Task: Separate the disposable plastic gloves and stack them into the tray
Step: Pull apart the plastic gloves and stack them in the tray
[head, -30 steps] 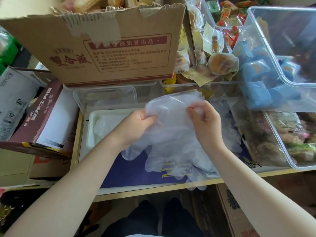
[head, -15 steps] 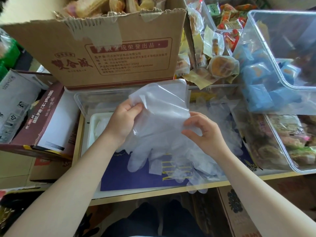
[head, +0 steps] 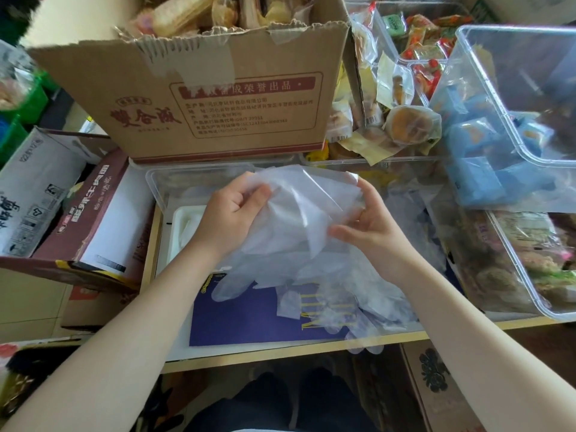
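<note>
— Where are the gloves?

— A bunch of clear plastic gloves (head: 299, 232) is held up between both hands, over the surface (head: 280, 358). The cuff ends point away from the person; the loose glove tips hang down toward the near edge, lying on a purple sheet (head: 243, 319) there.

— What is the left hand doing?

— The left hand (head: 230, 216) grips the left side of the top glove's cuff. Its fingers (head: 249, 194) are curled in and clamped on the plastic, thumb on top.

— And the right?

— The right hand (head: 371, 226) holds the right edge of the same bunch. Its fingers are bent round the film, with the thumb pointing left under the cuff; part of the grip is veiled by the plastic, so I cannot tell how many layers it has.

— Where is the tray?

— A white tray (head: 180, 226) sits on the surface just left of the left wrist, mostly hidden by that hand and arm. Something pale lies in it, too unclear to name. A clear plastic tub (head: 162, 185) stands behind it.

— What else is around?

— A big cardboard box (head: 224, 101) of wrapped snacks stands at the back. Clear bins (head: 530, 126) with packaged food fill the right side, and a dark red carton (head: 93, 219) lies to the left, beside the surface.
</note>
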